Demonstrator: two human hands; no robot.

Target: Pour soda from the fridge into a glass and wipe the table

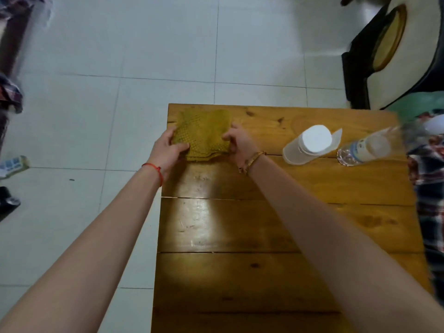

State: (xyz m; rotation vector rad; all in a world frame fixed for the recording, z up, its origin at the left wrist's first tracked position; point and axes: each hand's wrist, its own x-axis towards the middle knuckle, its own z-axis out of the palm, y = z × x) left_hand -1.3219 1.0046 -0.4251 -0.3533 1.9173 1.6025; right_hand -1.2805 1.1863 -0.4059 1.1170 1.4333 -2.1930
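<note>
The yellow-green cloth (203,135) lay folded in layers near the far left corner of the wooden table (240,236), and you had it between both hands. Its longer run went away from you toward the table's far edge, with the stacked, loose edges facing back toward you and slightly overhanging your grip. The far end of the cloth spread wider and sat flat on the wood beyond your fingers.

Your left hand (168,151) pinched the cloth's left side, thumb curled across the top surface and fingers tucked round the edge. Your right hand (237,143) gripped the right side in the same fashion, fingers bent over the fabric, knuckles up. Both hands were closed firmly on the cloth, with the near part of it bunched between them.

To the right of your right hand, close but not touching, stood a frosted plastic cup (305,146) holding pale liquid. Further right again stood a clear plastic bottle (365,147), its top blurred toward the table's right edge. A red string (153,170) circled your left wrist and a gold bracelet (252,161) your right.

Beyond your grip lay pale floor tiles (120,68), and a dark chair with a woven seat (389,37) stood past the table's far right corner.
</note>
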